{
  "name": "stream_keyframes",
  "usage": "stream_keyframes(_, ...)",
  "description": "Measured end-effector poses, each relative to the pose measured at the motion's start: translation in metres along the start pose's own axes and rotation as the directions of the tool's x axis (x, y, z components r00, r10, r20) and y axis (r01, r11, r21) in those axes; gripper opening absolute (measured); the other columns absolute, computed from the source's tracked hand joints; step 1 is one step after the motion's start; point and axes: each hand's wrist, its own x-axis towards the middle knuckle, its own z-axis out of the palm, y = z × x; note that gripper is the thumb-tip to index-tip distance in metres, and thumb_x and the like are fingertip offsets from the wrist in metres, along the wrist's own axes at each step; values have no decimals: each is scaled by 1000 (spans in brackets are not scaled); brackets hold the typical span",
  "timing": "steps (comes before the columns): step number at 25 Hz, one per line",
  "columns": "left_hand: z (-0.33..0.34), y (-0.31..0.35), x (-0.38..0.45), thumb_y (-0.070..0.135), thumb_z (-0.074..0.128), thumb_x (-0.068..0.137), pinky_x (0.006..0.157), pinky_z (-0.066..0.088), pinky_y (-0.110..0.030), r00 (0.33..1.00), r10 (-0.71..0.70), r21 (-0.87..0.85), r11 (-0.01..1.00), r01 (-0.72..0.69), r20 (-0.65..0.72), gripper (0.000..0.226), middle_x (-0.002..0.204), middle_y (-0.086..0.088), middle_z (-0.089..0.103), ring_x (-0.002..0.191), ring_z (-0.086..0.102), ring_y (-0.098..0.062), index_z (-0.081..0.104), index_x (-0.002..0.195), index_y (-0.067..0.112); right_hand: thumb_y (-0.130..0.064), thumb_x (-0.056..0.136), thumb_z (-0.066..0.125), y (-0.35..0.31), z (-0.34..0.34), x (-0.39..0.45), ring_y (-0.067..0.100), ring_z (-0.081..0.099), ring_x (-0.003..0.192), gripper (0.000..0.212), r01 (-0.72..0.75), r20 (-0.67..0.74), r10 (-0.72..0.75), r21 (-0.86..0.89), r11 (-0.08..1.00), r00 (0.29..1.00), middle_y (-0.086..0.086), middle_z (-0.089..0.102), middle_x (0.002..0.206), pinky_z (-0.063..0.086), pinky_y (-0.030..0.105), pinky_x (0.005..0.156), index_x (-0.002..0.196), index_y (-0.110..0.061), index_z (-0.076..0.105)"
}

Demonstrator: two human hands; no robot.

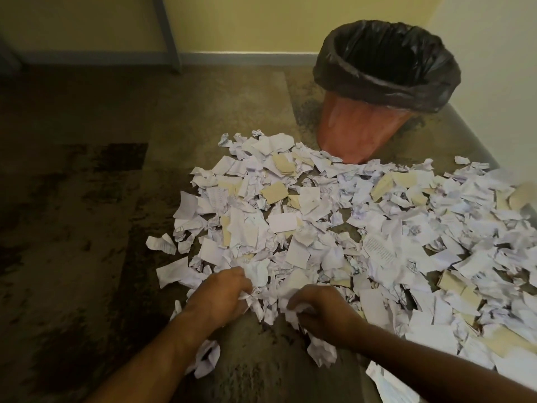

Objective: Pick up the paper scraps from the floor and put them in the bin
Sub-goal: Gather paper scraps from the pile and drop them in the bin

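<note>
1. Paper scraps (305, 216) lay in a wide heap on the floor (87, 228), reaching the bin's base.
2. Left hand (220, 295) and right hand (322, 312) each had fingers curled round crumpled scraps at the heap's near edge, likely gathering a handful.
3. Bin (363, 129) stood upright beyond the heap, black liner (430, 91) over its rim; its inside looked dark, contents unclear.

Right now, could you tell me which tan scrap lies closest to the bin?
The folded tan scrap near the pile's far edge, just left of the orange bin; the other tan pieces lie nearer the person.
</note>
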Motion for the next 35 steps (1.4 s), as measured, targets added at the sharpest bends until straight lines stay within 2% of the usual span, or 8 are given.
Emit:
stream_keyframes(10,-162,118,96,20,83,73,72,45,-8,808,-4,-399,871,-287,-590,21,87,14,66,79,60,3,78,93,22,-7,79,76,-14,-254,39,3,68,69,19,20,-691,264,373,928,673,-12,70,92,56,19,59,91,-21,74)
stream_keyframes(16,-263,210,203,23,81,73,66,62,-41,759,-122,-611,681,-405,-639,15,82,4,74,76,72,-13,77,87,20,-7,70,75,15,-407,115,7,68,82,19,81,-831,350,423,903,433,-8,70,98,60,29,68,83,-21,74)
stream_keyframes(19,-295,248,258,33,80,73,74,60,-38,727,-284,-687,643,-339,-624,31,90,0,71,82,68,-17,71,98,15,-11,80,72,30,-434,145,16,63,89,37,39,-727,500,583,811,470,1,60,122,61,39,71,117,-13,64)
stream_keyframes(21,-304,271,280,55,67,82,90,55,-45,846,-342,-853,472,-221,-408,79,135,-11,53,113,57,-28,37,143,14,-17,90,62,34,-435,152,23,60,91,62,-90,-578,581,660,746,574,7,50,126,59,43,73,144,-14,33)
stream_keyframes(25,-295,275,275,77,35,85,97,45,-55,972,-121,-951,260,-167,-204,92,164,0,0,146,21,-36,-17,151,37,-3,96,45,38,-429,153,33,43,129,70,-102,-488,561,687,719,668,12,29,151,50,54,93,153,-20,9)
stream_keyframes(28,-277,254,261,64,41,93,108,39,-54,960,-43,-905,349,-243,-275,74,154,-4,38,135,44,-29,14,154,30,0,94,43,41,-421,148,28,52,116,71,-95,-545,543,644,759,639,10,45,133,52,51,94,154,-25,12)
stream_keyframes(31,-260,223,239,42,56,96,91,54,-45,918,-99,-837,459,-300,-383,24,109,0,72,97,69,-16,60,113,25,-2,87,54,45,-403,138,23,62,102,67,-105,-698,460,489,866,548,9,54,125,59,43,83,146,-23,31)
stream_keyframes(35,-229,160,195,26,67,91,72,58,-35,917,-112,-692,692,-205,-384,11,91,-3,74,76,68,-12,69,98,17,-12,87,65,29,-321,105,4,60,95,39,27,-789,-23,-8,1000,615,-3,64,119,52,19,88,126,-16,59)
